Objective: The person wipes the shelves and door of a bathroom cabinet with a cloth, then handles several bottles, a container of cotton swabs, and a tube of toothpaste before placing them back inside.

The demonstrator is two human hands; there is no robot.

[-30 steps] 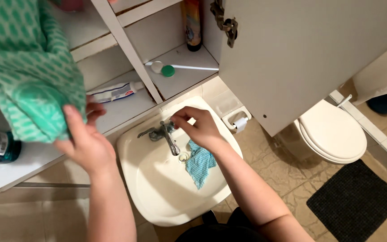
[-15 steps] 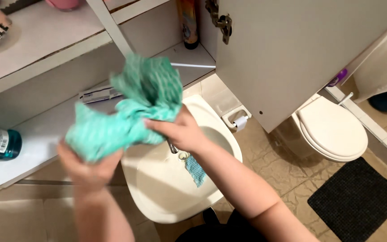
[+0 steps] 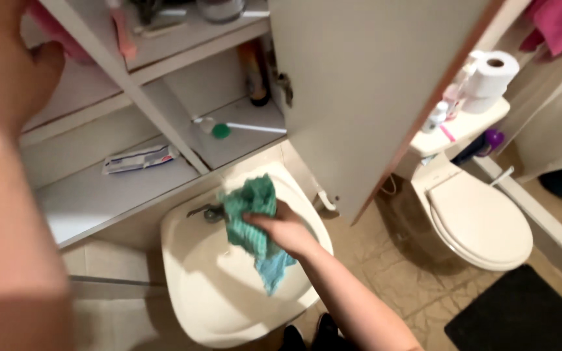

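Cloth: a crumpled green patterned cloth (image 3: 250, 214) is hanging over the white oval basin (image 3: 222, 292), beside the metal tap (image 3: 206, 211).
Right hand (image 3: 284, 231): is gripping the cloth, fingers closed.
Left hand (image 3: 8, 71): blurred, raised near the shelves; grip cannot be told.
Shelf: the white cupboard shelf (image 3: 99, 188) is holding a flat toothpaste tube (image 3: 139, 158).

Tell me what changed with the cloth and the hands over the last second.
The crumpled green patterned cloth passed from the left hand, now raised and empty by the shelves, to the right hand, which holds it over the white ceramic sink. The toothpaste tube stayed on its shelf.
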